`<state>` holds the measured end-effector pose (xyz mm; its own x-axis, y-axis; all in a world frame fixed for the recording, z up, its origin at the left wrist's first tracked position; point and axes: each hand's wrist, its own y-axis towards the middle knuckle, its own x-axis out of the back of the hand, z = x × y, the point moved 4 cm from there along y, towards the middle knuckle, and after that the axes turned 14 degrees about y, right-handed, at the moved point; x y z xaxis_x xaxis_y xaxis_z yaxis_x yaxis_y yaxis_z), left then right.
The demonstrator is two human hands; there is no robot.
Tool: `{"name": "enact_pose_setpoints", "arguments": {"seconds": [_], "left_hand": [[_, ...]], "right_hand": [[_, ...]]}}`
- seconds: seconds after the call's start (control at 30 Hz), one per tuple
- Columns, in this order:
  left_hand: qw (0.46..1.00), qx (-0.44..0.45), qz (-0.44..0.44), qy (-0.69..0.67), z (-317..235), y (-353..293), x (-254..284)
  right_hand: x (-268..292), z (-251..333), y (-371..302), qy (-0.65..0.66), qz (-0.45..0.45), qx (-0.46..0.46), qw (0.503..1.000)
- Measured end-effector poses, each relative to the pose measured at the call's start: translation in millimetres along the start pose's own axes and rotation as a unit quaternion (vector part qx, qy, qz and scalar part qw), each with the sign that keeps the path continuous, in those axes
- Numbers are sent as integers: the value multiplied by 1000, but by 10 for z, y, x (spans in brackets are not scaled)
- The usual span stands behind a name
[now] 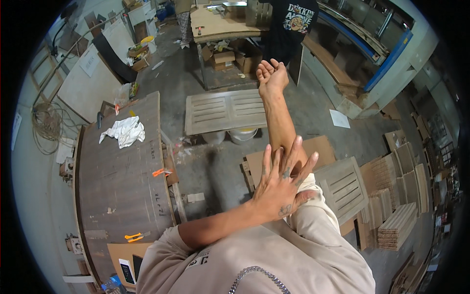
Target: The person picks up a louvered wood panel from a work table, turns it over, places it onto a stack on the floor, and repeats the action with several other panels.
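My right arm stretches forward. At its end my right hand [272, 78] is palm up, fingers loosely curled and apart, with nothing in it. My left hand [279, 191] reaches across my body and lies on the right forearm near the elbow, fingers spread; it holds no object. Beyond the hands, a grey-brown slatted wooden panel [227, 112] lies flat on white buckets [242, 135]. Right of my left hand, another slatted panel [341, 190] leans over cardboard [318, 149].
A dark worktable [122, 181] at left bears a white cloth [125, 131] and orange utility knives [161, 172]. Stacked wooden slats [396, 225] stand at right. Ahead, a person in black [289, 29] is beside a plywood-topped bench [227, 27]; another person [184, 22] stands farther left.
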<state>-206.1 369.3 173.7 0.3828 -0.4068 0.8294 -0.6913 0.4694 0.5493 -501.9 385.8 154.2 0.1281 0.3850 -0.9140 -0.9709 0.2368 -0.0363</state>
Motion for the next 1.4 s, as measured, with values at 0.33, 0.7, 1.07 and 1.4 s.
{"name": "enact_pose_setpoints", "arguments": {"seconds": [0.33,0.7,1.07,1.4], "left_hand": [[1000,10,0,-19,20,60,-69],[965,-27,44,-259,229,-32,291],[408,131,-64,-901,715,151,1092],[534,23,-95,-840,690,150,1513]], "right_hand": [[-192,174,-69,2,34,34,999],[4,288,-75,17,5,23,1000],[588,62,-179,39,-47,-33,998],[999,-147,-246,20,-75,-55,995]]}}
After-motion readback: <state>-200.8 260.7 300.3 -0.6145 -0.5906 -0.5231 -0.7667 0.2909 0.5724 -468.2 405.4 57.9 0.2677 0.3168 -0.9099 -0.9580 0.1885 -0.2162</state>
